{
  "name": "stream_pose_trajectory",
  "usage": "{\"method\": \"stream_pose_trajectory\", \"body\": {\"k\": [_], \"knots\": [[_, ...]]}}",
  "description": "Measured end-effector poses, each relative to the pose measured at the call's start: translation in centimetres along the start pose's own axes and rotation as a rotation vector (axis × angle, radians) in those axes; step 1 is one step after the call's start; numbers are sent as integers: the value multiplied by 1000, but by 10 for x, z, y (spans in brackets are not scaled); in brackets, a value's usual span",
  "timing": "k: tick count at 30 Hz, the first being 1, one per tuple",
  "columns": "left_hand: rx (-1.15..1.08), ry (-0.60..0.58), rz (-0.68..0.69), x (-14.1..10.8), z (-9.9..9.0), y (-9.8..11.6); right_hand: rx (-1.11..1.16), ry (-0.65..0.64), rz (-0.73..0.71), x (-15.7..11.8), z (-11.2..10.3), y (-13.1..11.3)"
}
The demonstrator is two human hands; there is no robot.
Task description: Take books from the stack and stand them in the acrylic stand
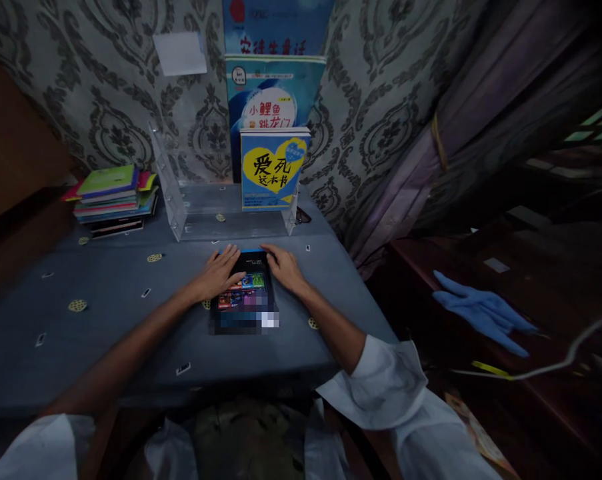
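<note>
A dark-covered book (257, 263) with rows of small colourful pictures lies flat on the cloth-covered table, its lower part blurred into blocks. My left hand (219, 275) rests on its left side, fingers stretched toward the far edge and thumb across the cover. Along the right side lies my right hand (285, 268), its fingers extended to the far right corner of the book. Just beyond stands a clear acrylic rack (231, 225). At the rack's right end a blue book with a yellow heart (271, 170) stands upright in front of taller books.
A teal book (275, 80) rises behind the yellow-heart one. Several books are piled in a stack (113, 200) at the back left. Dark glasses (303, 215) lie beside the rack. To the right, a blue glove (481, 310) and a pale cable (555, 367) rest on a dark red surface.
</note>
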State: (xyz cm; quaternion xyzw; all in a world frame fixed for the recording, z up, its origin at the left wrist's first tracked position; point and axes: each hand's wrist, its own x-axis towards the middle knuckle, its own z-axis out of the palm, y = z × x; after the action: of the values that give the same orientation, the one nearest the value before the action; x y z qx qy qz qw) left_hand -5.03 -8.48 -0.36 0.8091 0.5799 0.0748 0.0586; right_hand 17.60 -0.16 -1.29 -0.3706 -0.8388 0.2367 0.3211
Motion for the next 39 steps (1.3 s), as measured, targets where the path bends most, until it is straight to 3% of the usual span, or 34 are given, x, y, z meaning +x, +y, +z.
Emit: {"method": "stream_pose_trajectory", "body": {"k": [5, 14, 32, 39], "knots": [[-16, -45, 155, 3, -7, 5, 37, 2, 13, 2, -3, -3], [-4, -141, 308, 3, -13, 25, 34, -10, 16, 1, 0, 0], [-96, -276, 514, -48, -32, 74, 37, -30, 17, 0, -1, -3], [-133, -123, 564, -60, -25, 65, 59, -34, 7, 0, 0, 1]]}}
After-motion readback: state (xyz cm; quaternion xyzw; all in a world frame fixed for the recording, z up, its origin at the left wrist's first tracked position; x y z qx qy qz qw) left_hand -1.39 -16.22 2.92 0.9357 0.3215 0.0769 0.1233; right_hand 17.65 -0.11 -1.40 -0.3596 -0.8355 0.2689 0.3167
